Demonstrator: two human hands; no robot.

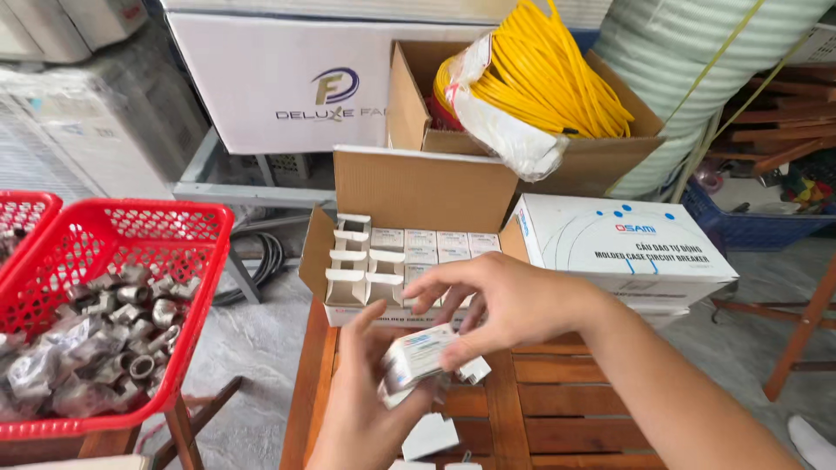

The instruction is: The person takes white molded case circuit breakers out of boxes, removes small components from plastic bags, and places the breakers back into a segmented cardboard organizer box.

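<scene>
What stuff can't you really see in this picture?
- What is inside the small white box: head view, the left hand and right hand wrap it.
- The far left red basket: cut off by the picture's edge.
- The metal fittings in the near red basket: heaped and blurred.
- The carton's front row: behind the right hand.

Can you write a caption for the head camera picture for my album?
Two hands, left hand and right hand, hold a small white box above a wooden table.

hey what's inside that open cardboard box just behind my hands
The open cardboard box holds rows of small white cartons, some with flaps open. The right hand covers the front rows, and the cartons' contents are hidden.
</scene>
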